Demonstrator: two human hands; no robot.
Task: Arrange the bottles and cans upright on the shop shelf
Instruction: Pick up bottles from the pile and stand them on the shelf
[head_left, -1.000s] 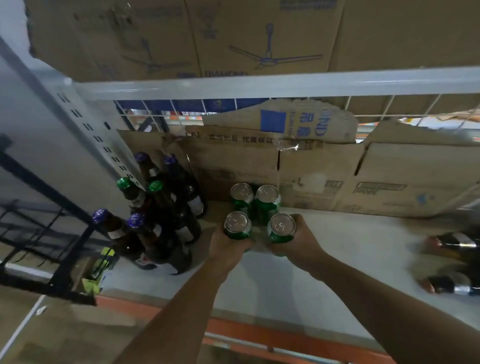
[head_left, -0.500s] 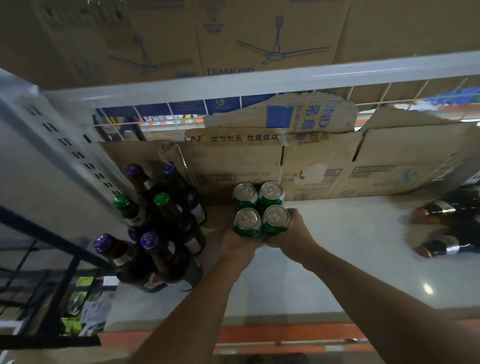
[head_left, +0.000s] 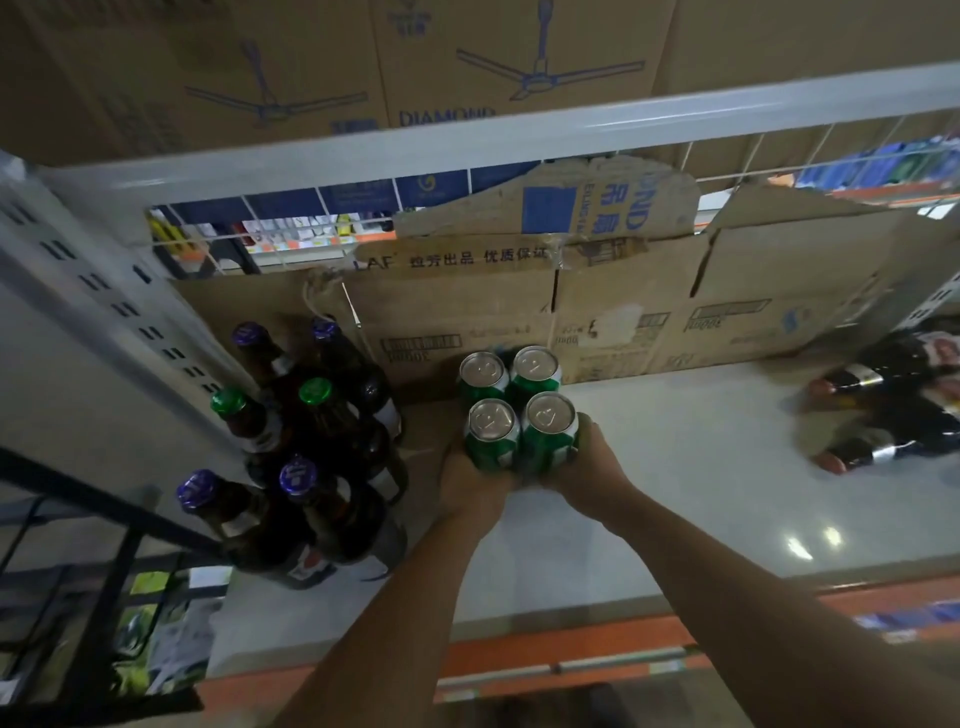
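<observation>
On the shelf (head_left: 675, 467), you've pushed the front-left can (head_left: 491, 434) and front-right can (head_left: 549, 426) snug to the rear cans (head_left: 483, 371); left hand (head_left: 470, 486) grip wraps one, right hand (head_left: 592, 467) the other. Lying bottles (head_left: 883, 410) remain at right.

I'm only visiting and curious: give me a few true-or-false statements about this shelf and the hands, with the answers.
1. Four green cans stand upright in a square block. True.
2. The left hand holds the front left can, and the right hand holds the front right can. True.
3. Every standing bottle on the left has a green cap. False: two caps are green, four purple.
4. The bottles on the right stand upright. False: they lie on their sides.
</observation>
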